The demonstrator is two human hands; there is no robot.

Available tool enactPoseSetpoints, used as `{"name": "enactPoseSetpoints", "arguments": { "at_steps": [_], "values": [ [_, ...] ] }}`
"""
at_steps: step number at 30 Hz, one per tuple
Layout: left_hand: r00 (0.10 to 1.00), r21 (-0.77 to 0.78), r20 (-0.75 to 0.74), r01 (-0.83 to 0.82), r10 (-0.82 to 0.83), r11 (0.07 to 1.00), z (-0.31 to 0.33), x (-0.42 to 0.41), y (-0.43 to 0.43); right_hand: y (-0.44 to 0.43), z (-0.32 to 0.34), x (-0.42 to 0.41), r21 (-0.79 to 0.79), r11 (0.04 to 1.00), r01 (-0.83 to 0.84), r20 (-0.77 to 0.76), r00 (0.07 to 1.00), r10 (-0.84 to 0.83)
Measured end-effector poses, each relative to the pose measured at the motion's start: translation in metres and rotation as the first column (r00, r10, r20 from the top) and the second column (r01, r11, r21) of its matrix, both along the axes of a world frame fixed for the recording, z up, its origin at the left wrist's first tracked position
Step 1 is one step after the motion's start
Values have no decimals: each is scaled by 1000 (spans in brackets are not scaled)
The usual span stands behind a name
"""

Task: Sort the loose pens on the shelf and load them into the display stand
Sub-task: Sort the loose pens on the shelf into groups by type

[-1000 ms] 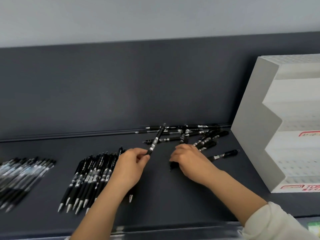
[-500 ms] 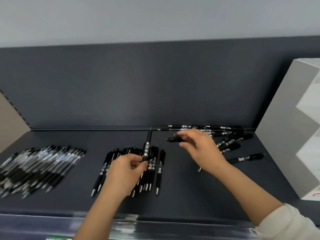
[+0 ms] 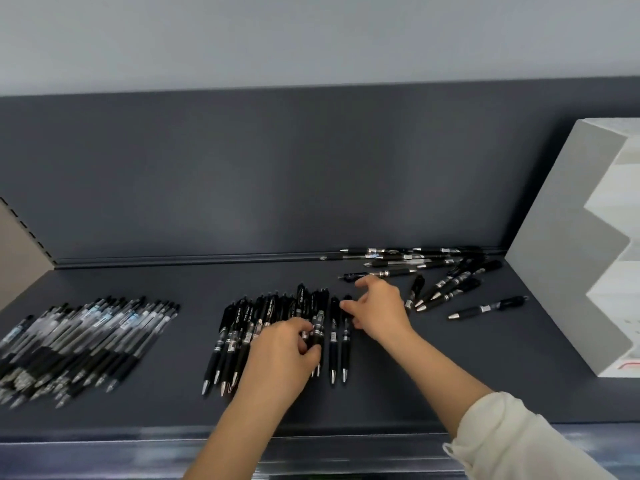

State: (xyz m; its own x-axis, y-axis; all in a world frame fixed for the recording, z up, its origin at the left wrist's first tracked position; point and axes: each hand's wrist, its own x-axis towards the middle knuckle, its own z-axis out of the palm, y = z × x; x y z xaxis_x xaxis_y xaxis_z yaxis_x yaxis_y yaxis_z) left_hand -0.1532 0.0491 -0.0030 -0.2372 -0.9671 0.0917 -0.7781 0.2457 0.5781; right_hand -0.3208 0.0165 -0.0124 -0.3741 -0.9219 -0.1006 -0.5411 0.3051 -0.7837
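Observation:
My left hand (image 3: 282, 355) pinches a black pen (image 3: 317, 327) that lies in the middle row of sorted black pens (image 3: 242, 332). With its fingers spread, my right hand (image 3: 379, 311) touches the top of the rightmost pen (image 3: 345, 337) of that row. Loose black pens (image 3: 436, 271) are scattered at the back right, and one lone pen (image 3: 488, 308) lies nearer the white stepped display stand (image 3: 561, 271) at the far right. On the left sits a second sorted group, clear-barrelled pens (image 3: 86, 341).
The dark grey shelf (image 3: 173, 407) ends in a front lip near me and a dark back panel (image 3: 277, 174) behind. A beige perforated side panel (image 3: 17, 258) closes the left end. Bare shelf lies between the two sorted groups.
My right hand has carried a pen from the loose pile down to the right end of the middle row. My left hand has lowered its upright pen flat onto the row.

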Motion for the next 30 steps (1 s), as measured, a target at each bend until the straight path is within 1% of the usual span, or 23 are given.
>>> {"name": "enactPoseSetpoints", "arguments": {
  "at_steps": [2, 5, 8, 12, 14, 16, 18, 19, 22, 24, 27, 30],
  "values": [
    [999, -29, 35, 29, -28, 999, 1, -2, 1, 0, -3, 8, 16, 1000, -23, -40, 999, 24],
    [995, -61, 74, 67, -62, 996, 2, -5, 0, 6, -2, 11, 21, 994, -105, -128, 986, 107],
    [988, -61, 125, 99, -91, 993, 0, -10, 0, 17, 1, 5, -12, 989, -150, -185, 972, 145],
    [976, -48, 201, 99, -87, 994, 0, -16, -2, 30, 3, -25, -75, 990, -119, -284, 954, 93],
    [975, -75, 208, 92, -75, 993, -1, -21, -3, 35, 5, -47, -73, 995, -61, -357, 934, 31],
    [976, -115, 209, 90, -64, 989, -1, -27, -5, 39, 6, -65, -57, 998, 33, -392, 919, -53],
    [973, -131, 222, 91, -60, 987, -2, -34, -6, 42, 6, -71, -10, 993, 121, -368, 922, -116],
    [971, -134, 231, 91, -58, 987, -2, -38, -6, 42, 5, -69, 26, 990, 139, -368, 922, -120],
    [968, -123, 247, 86, -53, 989, -5, -45, -7, 39, 0, -56, 110, 982, 153, -412, 906, -95],
    [974, -103, 221, 80, -55, 991, -8, -46, -8, 35, -1, -48, 128, 979, 158, -392, 915, -97],
    [981, -103, 181, 87, -67, 991, -11, -46, -11, 33, 1, -40, 183, 978, 105, -315, 948, -42],
    [981, -111, 182, 87, -65, 990, -13, -45, -12, 40, 4, -27, 241, 970, -14, -213, 975, 67]
  ]
}}
